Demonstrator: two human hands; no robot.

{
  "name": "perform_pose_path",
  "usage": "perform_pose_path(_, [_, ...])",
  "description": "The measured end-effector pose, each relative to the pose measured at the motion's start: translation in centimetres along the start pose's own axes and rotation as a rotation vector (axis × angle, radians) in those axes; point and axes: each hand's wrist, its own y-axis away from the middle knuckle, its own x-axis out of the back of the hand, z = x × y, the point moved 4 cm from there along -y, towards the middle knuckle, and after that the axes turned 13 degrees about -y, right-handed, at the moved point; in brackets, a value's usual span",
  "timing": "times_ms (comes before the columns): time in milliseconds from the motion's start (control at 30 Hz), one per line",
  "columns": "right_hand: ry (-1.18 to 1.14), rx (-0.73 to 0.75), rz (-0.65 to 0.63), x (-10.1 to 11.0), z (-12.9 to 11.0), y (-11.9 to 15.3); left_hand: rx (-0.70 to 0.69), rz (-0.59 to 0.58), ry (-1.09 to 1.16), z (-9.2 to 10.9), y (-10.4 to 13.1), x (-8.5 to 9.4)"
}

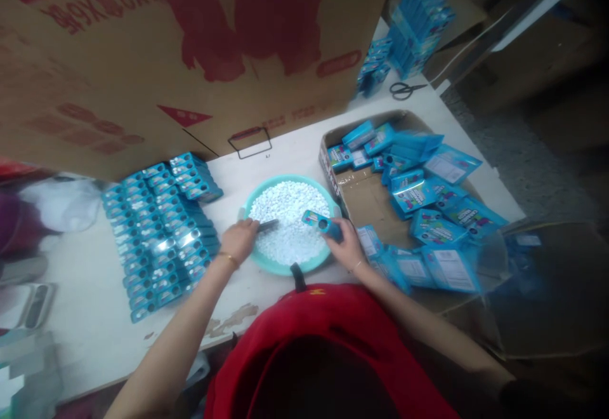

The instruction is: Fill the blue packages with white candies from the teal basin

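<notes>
A round turquoise basin point(254, 260) full of small white pellets point(290, 216) stands on the table in front of me. Over its left rim, my left hand point(239, 240) is closed around a dark, narrow scoop-like tool point(269, 225), whose tip is at the pellets. On the other side, my right hand point(347, 244) grips a small blue box point(326, 223) with a dark round hole in its end, held above the pellets. To the left, several rows of similar blue boxes point(162, 235) lie packed together with their holed ends showing.
A shallow cardboard tray point(364, 200) with blue printed packets point(438, 228) lies to the right. Black scissors point(406, 91) and stacked blue boxes point(419, 22) are at the back right. A large carton point(190, 57) walls off the back. At far left is a scale-like device point(35, 305).
</notes>
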Motion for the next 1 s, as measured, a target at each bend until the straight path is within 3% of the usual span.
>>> perform_pose_path(100, [-0.088, -0.094, 0.029, 0.4, 0.2, 0.3, 0.013, -0.031, 0.108, 1.4, -2.7, -5.4])
perform_pose_path(167, [-0.150, -0.140, 0.033, 0.4, 0.3, 0.6, 0.004, -0.010, 0.171, 3.4, -4.4, -7.4])
perform_pose_path(267, [-0.171, -0.177, 0.035, 0.4, 0.4, 1.3, -0.005, 0.027, 0.283, 5.5, -5.9, -8.4])
perform_pose_path(367, [-0.171, -0.211, 0.023, 0.4, 0.7, 2.0, -0.034, 0.052, 0.387, 5.3, -5.8, -8.0])
perform_pose_path(500, [-0.155, -0.210, -0.002, 0.3, 0.8, 2.4, -0.086, 0.085, 0.465, 2.8, -3.6, -5.5])
perform_pose_path(700, [-0.056, -0.119, -0.040, -0.6, 0.6, 1.1, -0.262, 0.193, 0.449, 0.7, 0.3, 1.8])
perform_pose_path(833, [-0.043, -0.019, -0.116, -1.7, -0.1, 0.1, -0.383, 0.174, 0.258, 1.8, 1.6, 5.9])
perform_pose_path(1000, [0.007, 0.066, -0.153, -2.1, -0.8, -0.1, -0.410, 0.062, -0.114, 4.8, 2.0, 9.1])
